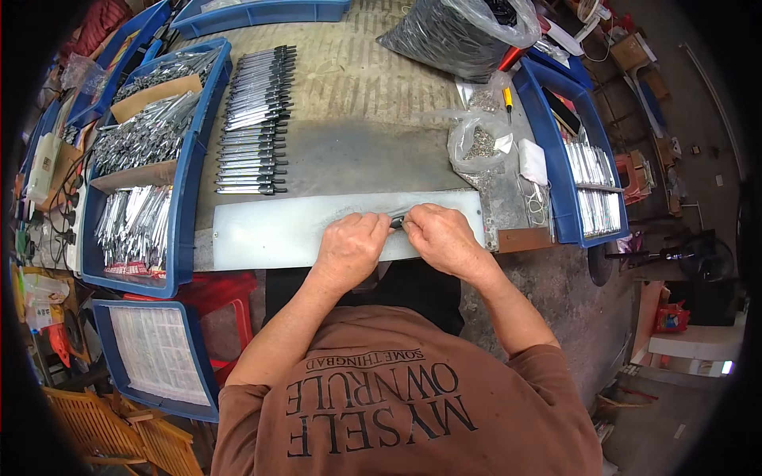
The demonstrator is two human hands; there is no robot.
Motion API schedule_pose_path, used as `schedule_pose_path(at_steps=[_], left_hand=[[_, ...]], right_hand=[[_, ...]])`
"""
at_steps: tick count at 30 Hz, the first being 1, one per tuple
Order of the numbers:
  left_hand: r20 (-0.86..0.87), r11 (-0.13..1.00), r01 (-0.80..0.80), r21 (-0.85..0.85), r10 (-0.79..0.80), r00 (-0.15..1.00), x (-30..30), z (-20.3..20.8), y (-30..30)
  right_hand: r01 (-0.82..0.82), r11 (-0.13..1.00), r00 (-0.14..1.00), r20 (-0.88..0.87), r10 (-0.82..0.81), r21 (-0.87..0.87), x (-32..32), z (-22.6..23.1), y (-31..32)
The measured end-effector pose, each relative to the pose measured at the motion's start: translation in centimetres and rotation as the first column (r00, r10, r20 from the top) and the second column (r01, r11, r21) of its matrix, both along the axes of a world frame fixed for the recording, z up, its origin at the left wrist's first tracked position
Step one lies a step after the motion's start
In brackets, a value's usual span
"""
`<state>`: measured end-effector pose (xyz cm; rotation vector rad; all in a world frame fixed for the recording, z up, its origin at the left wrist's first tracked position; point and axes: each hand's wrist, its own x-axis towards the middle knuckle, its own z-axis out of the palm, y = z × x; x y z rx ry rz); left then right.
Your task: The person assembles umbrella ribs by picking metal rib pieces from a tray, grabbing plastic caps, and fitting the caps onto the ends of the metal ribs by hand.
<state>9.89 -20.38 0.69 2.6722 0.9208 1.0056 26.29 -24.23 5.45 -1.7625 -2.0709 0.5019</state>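
My left hand [354, 247] and my right hand [444, 238] meet over a whitish board [262, 236] at the front edge of the table. Both are closed, fingers bent inward, on a small dark part [397, 222] that shows between them. Most of it is covered by my fingers, so its full shape cannot be made out. Beyond the board, to the left, slim silver rods with dark ends [250, 151] lie side by side in a long column.
At the left stands a blue tray [185, 190] packed with silver rods, divided by cardboard. Another blue tray [565, 198] at the right holds more rods. Plastic bags of black parts [444, 40] and small metal pieces [482, 143] sit nearby, with a yellow-handled screwdriver [507, 99].
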Motion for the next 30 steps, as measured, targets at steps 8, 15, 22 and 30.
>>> schedule_pose_path(at_steps=[8,15,22,30], left_hand=[[0.01,1.0,-0.008,-0.026,0.008,1.0,0.0,0.1,0.1],[0.015,1.0,-0.01,-0.028,0.011,1.0,0.0,0.0,0.1],[0.067,0.994,0.002,-0.11,0.006,0.998,0.0,0.3,0.1],[0.084,0.991,-0.011,-0.137,0.023,0.996,-0.1,0.3,0.2]], right_hand=[[0.072,0.997,0.996,-0.061,-0.072,0.006,0.5,-0.3,0.2],[0.049,0.996,0.996,-0.076,-0.043,0.081,0.4,-0.9,0.1],[0.113,0.992,0.984,-0.145,-0.103,0.063,0.9,-0.9,0.3],[0.103,0.991,0.957,-0.264,-0.123,-0.089,1.5,-0.1,0.2]])
